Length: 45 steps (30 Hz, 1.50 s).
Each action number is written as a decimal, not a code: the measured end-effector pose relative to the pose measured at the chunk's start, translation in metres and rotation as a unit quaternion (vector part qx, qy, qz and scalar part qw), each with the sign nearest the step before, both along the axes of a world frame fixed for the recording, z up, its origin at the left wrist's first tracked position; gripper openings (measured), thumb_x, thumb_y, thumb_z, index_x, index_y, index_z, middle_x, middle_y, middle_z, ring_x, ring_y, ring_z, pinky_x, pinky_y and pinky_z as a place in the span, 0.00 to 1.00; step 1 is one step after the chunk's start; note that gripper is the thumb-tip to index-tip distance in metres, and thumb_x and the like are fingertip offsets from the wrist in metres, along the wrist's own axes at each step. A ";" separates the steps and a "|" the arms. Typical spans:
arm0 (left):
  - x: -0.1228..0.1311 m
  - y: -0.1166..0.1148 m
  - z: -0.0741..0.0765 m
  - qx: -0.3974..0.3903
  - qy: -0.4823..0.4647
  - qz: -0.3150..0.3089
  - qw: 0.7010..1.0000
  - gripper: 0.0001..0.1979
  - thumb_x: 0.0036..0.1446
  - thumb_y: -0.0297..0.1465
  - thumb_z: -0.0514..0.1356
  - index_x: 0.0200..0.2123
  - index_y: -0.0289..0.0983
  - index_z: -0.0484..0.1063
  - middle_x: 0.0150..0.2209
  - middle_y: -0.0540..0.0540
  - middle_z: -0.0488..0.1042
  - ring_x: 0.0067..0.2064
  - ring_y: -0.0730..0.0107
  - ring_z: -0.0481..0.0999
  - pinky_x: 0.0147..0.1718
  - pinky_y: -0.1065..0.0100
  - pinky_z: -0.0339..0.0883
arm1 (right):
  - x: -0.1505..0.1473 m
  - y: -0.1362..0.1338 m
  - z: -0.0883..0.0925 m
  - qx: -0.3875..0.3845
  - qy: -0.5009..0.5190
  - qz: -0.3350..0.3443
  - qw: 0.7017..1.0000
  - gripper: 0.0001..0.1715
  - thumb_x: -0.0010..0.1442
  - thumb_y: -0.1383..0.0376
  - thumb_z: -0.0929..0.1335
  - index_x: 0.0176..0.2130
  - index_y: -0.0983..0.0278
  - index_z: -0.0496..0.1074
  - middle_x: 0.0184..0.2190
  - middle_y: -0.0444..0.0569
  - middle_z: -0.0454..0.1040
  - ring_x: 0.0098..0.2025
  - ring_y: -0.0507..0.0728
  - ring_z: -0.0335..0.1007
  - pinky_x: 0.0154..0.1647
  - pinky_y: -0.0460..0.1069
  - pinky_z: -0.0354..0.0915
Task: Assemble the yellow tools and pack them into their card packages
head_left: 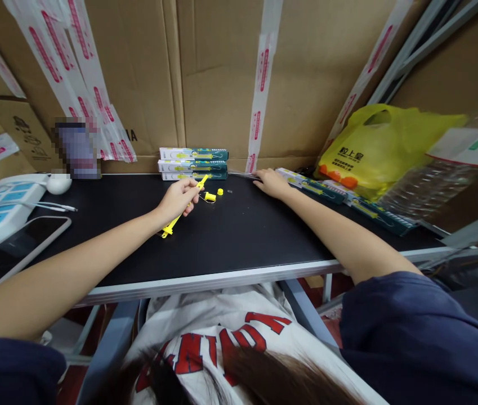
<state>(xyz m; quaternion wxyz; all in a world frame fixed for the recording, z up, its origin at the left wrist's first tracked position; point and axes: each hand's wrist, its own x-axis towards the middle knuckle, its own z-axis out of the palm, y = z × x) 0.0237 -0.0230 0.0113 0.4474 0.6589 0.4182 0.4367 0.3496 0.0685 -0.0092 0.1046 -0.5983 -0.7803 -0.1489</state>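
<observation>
My left hand [179, 198] is closed around a slim yellow plastic tool [172, 225], whose ends stick out above and below the fingers. Just right of it on the black table lie a yellow cylindrical piece [210, 197], a small yellow cap [220, 192] and a tiny spring [229, 191]. My right hand [271, 183] reaches to the back of the table, palm down. Its fingertips meet a thin clear item [242, 174] by the cardboard; whether they grip it is hard to tell. Behind the small parts stands a stack of flat printed boxes [193, 167].
More printed boxes [365, 209] lie at the right, beside a yellow plastic bag [374, 146] and a large clear bottle [428, 174]. On the left are a power strip [14, 208], a phone [19, 250] and a white round object [58, 183]. Cardboard [217, 84] walls the back.
</observation>
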 end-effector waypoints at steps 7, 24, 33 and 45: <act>-0.001 -0.007 0.002 0.037 0.075 -0.025 0.996 0.06 0.65 0.28 0.58 0.33 0.34 0.66 0.27 0.51 0.75 0.16 0.80 0.69 0.13 0.75 0.63 | 0.008 -0.001 0.007 0.029 0.064 -0.032 0.997 0.19 0.58 0.68 0.68 0.50 0.67 0.75 0.39 0.58 0.80 0.46 0.66 0.73 0.49 0.58 0.68; -0.002 -0.001 -0.006 0.075 0.069 -0.049 0.994 0.06 0.63 0.29 0.60 0.33 0.36 0.65 0.29 0.49 0.78 0.16 0.80 0.70 0.13 0.76 0.63 | -0.052 -0.041 0.032 0.197 0.201 0.258 0.924 0.15 0.63 0.66 0.68 0.51 0.60 0.70 0.39 0.50 0.75 0.41 0.57 0.71 0.46 0.54 0.70; -0.002 -0.003 -0.005 0.069 0.065 -0.061 0.994 0.09 0.61 0.32 0.63 0.33 0.35 0.67 0.28 0.47 0.79 0.16 0.79 0.70 0.13 0.76 0.64 | -0.079 -0.056 0.038 -0.023 0.608 0.263 0.749 0.30 0.52 0.43 0.74 0.43 0.58 0.63 0.37 0.45 0.72 0.38 0.53 0.74 0.37 0.49 0.75; 0.002 -0.010 -0.002 0.052 0.046 -0.074 0.995 0.10 0.60 0.33 0.64 0.33 0.35 0.66 0.27 0.49 0.78 0.16 0.79 0.70 0.14 0.75 0.63 | -0.112 -0.087 0.029 -0.191 0.644 0.315 0.671 0.29 0.50 0.53 0.79 0.42 0.60 0.64 0.36 0.42 0.76 0.36 0.50 0.77 0.35 0.46 0.78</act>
